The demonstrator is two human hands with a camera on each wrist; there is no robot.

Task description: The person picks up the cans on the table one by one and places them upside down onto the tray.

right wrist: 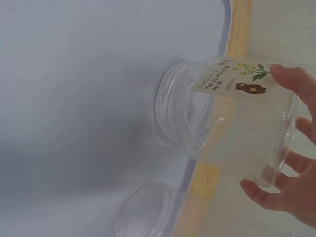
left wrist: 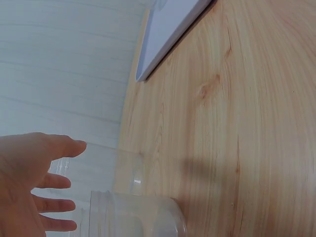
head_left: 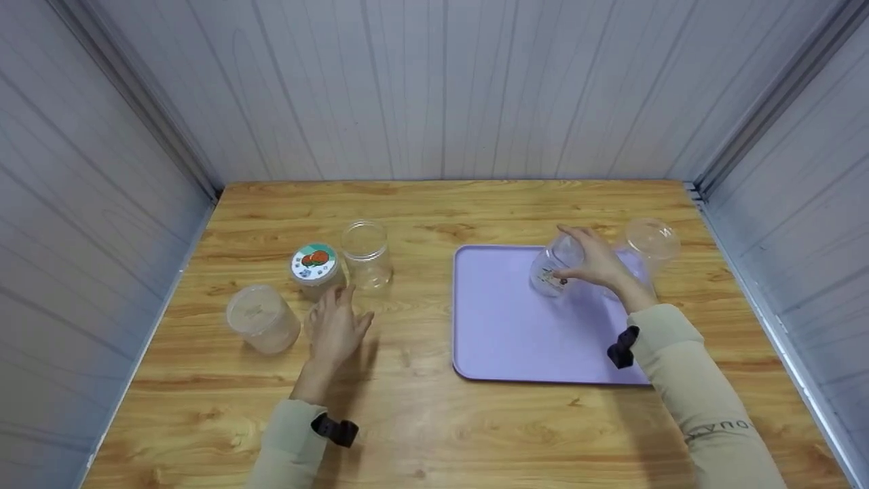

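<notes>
My right hand (head_left: 597, 261) holds a clear plastic jar (right wrist: 237, 116) by its base end over the lilac tray (head_left: 516, 339). The jar is upside down, with its threaded mouth towards the tray; whether it touches is hard to tell. Its label shows yellow flowers and a brown bear. At left, my left hand (head_left: 336, 329) hovers by a jar (head_left: 314, 265) whose round top has a green, white and orange-red picture. In the left wrist view, the left hand's fingers (left wrist: 54, 205) are extended beside clear jars (left wrist: 138, 217), gripping nothing visible.
Behind my right hand, another clear jar (head_left: 652, 238) stands at the tray's far right. On the wooden table (head_left: 407, 421), a clear jar (head_left: 366, 255) stands behind my left hand and a cloudy jar (head_left: 263, 319) to its left. Panel walls (head_left: 434, 88) enclose the table's back and sides.
</notes>
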